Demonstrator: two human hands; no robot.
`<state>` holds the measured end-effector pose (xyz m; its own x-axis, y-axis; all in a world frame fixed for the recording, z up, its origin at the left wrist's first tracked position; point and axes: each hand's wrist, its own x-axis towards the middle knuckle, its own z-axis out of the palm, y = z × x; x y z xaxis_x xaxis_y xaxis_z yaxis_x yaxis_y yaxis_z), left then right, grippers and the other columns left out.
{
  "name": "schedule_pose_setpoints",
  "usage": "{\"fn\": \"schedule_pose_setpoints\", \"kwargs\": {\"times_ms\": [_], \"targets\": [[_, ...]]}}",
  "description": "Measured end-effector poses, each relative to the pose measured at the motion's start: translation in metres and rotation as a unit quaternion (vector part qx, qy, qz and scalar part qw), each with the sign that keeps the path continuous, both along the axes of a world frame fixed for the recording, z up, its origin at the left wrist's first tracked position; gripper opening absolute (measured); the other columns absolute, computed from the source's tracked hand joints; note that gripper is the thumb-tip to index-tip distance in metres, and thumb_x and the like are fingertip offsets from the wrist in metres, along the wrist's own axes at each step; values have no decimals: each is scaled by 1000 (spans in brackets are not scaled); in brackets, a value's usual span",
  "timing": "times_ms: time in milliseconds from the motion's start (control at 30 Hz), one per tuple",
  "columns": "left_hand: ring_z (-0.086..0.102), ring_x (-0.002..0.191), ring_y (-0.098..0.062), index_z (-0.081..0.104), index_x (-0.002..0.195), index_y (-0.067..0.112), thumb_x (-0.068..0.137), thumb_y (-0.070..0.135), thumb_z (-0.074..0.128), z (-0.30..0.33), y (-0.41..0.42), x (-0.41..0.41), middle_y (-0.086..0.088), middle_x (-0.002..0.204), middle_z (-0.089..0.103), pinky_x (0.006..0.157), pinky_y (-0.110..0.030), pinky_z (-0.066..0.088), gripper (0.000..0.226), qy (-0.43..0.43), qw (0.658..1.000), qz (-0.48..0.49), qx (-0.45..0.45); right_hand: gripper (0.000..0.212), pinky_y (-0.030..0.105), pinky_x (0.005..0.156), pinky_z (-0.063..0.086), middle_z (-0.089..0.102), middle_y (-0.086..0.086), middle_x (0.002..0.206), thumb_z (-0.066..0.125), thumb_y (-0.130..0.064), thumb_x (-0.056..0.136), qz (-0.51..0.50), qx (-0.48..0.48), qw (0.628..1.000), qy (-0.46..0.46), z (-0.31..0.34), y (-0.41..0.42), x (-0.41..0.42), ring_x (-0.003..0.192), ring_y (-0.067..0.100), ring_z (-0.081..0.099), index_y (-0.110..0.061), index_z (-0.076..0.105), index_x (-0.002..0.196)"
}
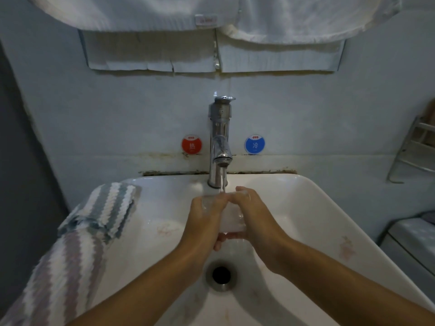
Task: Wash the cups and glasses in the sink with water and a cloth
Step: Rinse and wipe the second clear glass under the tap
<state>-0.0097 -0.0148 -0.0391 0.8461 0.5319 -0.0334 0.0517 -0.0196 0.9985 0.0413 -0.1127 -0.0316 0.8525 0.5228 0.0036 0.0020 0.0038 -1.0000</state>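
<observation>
A clear glass (pixel 231 217) sits between my two hands under the running water from the chrome tap (pixel 220 142), over the white sink (pixel 306 208). My left hand (pixel 206 218) wraps around the glass from the left, fingers curled under its base. My right hand (pixel 253 214) grips it from the right, with fingers over its rim. The water stream falls onto the rim between my hands. A striped cloth (pixel 94 222) lies draped over the sink's left edge, apart from both hands.
The drain (pixel 221 274) lies open below my hands. Red (pixel 191 144) and blue (pixel 254 144) stickers flank the tap on the wall. White towels (pixel 211 15) hang overhead. A metal rack (pixel 414 149) is on the right wall.
</observation>
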Motion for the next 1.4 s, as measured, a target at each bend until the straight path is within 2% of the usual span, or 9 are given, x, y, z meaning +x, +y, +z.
{"fn": "schedule_pose_setpoints", "kwargs": {"times_ms": [167,333,467,600,800,900,1133,1333,1400], "targets": [[53,65,-15,45,123,22,102,54,20,-2,3,4,-17,102,62,37,-16,38,45,11,999,42,-9,26,28,66,60,60,-1,108,54,-37,98,-19,5,1000,-5,-2,4,-2,92,18,66,-28,47,121],[56,68,-14,41,123,20,101,48,37,-6,-2,2,-13,106,60,39,-15,39,36,-2,999,21,35,31,27,59,58,64,5,108,32,-46,105,-67,-17,997,39,0,4,-1,90,21,67,-26,54,109],[56,65,-12,42,121,24,94,51,52,-3,-1,1,-11,103,62,38,-15,38,39,17,999,9,36,30,28,63,59,59,5,114,51,-42,99,-13,4,998,60,1,-1,0,96,22,63,-21,54,121],[53,57,-13,49,112,22,101,43,41,2,1,0,-9,91,63,35,-15,35,25,3,999,32,-6,40,45,77,62,62,11,117,65,-33,89,31,40,994,100,1,0,-1,99,28,67,-15,54,123],[62,77,-16,51,108,28,102,41,40,-2,1,-1,-4,101,65,57,-25,44,18,-30,997,58,35,36,31,65,59,68,13,107,41,-43,103,11,50,980,191,5,1,-3,95,27,68,-16,59,117],[63,80,-16,49,115,27,99,40,49,-1,0,-2,-4,106,64,51,-18,44,21,-41,996,38,63,33,29,57,58,62,16,106,46,-44,101,9,61,975,214,8,-2,-5,97,30,65,-16,57,114],[49,54,-8,49,108,30,100,49,40,9,-1,-8,2,91,63,50,-23,38,22,15,1000,-3,21,23,25,62,57,62,2,105,49,-39,100,-25,17,1000,6,-2,3,-1,89,18,68,-22,52,115],[52,59,-15,51,92,36,100,45,36,-4,1,-2,1,84,64,58,-29,38,19,-14,996,29,80,40,32,67,57,73,0,75,34,-47,104,-12,23,987,160,4,-1,-4,85,22,68,-21,63,101],[52,60,-15,51,89,37,101,45,33,-7,-1,0,2,82,63,57,-30,39,24,-16,996,30,79,43,31,64,56,70,1,80,29,-53,104,-11,17,987,162,6,-3,-4,83,21,66,-22,60,100]]}}
